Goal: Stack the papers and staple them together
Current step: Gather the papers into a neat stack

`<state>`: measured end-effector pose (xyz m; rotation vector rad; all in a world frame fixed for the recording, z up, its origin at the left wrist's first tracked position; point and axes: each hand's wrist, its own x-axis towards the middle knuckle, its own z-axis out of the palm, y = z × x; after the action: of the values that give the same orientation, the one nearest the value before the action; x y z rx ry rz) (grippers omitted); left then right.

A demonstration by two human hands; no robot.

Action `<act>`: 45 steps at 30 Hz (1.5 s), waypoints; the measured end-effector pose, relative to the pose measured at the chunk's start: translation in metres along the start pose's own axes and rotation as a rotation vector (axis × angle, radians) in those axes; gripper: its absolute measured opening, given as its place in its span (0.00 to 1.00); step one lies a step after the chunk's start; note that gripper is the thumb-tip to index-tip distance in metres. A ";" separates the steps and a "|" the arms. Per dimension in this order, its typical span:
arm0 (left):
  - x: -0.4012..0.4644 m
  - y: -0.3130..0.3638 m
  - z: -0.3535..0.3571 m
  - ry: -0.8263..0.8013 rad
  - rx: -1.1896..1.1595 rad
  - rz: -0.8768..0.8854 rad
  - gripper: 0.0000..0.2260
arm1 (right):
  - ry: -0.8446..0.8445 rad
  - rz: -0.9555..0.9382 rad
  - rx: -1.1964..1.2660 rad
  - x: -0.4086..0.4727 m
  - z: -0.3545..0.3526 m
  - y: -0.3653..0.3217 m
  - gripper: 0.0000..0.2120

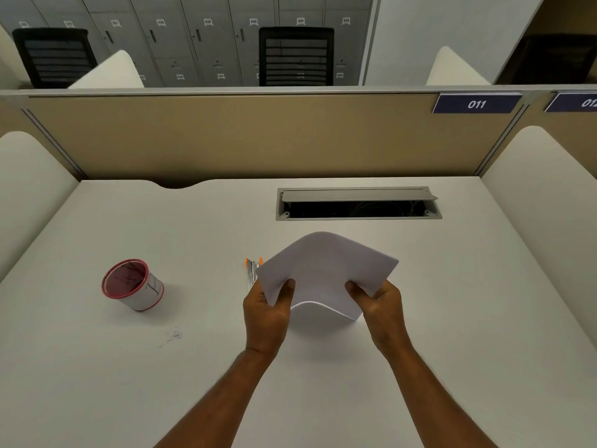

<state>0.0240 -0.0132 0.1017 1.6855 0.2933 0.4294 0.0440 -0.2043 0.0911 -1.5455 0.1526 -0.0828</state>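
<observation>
1. The left hand (266, 313) and the right hand (379, 305) are apart, each pinching one side of the white sheets of paper (323, 273), thumbs on top.
2. The papers are lifted above the pale white desk (452, 318), bowed upward in the middle.
3. A silver stapler with orange ends (252, 273) lies on the desk just left of the papers, partly hidden by them.
4. A red-rimmed white paper cup (134, 284) stands further left, well apart.
5. Beyond, a grey cable hatch (358, 203) sits open in the desk.
6. A beige partition (226, 137) carries a blue label "011" (476, 104).
</observation>
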 end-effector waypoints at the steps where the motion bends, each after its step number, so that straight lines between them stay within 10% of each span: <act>1: 0.001 -0.001 0.000 -0.004 -0.003 -0.011 0.20 | 0.000 0.002 0.000 0.001 0.000 0.000 0.12; 23: 0.006 -0.027 -0.003 -0.116 -0.006 -0.198 0.03 | 0.008 0.080 -0.057 0.003 0.004 0.013 0.14; 33: 0.030 -0.029 -0.033 -0.380 -0.088 -0.393 0.11 | -0.096 0.154 -0.212 0.015 -0.010 0.008 0.08; 45: 0.034 -0.051 -0.068 -0.254 -0.171 -0.543 0.10 | -0.211 0.404 -0.070 -0.009 0.012 0.032 0.09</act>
<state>0.0265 0.0700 0.0639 1.4029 0.4928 -0.1586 0.0357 -0.1907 0.0602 -1.5549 0.2989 0.4071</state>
